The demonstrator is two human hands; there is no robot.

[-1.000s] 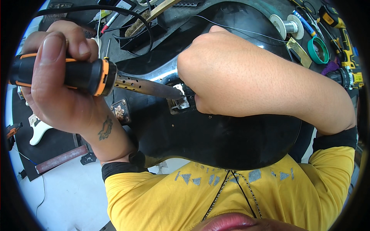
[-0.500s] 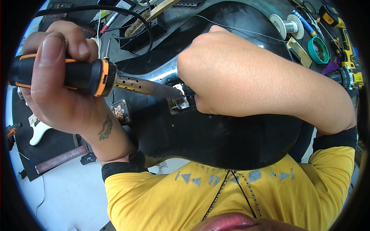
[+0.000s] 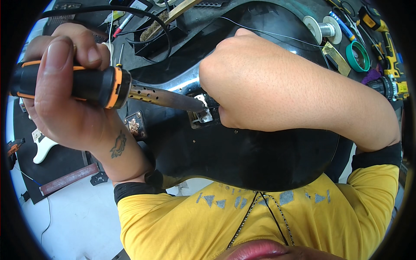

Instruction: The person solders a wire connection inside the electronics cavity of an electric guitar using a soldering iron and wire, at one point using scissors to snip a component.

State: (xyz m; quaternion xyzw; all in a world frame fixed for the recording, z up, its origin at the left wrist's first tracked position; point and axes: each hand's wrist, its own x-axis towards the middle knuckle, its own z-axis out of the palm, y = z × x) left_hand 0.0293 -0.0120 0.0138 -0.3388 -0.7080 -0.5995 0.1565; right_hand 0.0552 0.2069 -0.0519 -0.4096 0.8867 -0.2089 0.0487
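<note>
My left hand is wrapped round the black and orange handle of a soldering iron. The iron's perforated metal shaft points right, and its tip end reaches a silvery metal piece in a cut-out of a glossy black guitar body. Beside that cut-out, my right hand is closed over the body. Its fingertips curl underneath, out of sight, so what they hold cannot be made out. Below the iron lies a square metal plate with screws.
At the back right stand a spool of solder wire, a green round container and yellow-black power tools. A brush sits at the back, near a looping black cable. A reddish bar lies at lower left.
</note>
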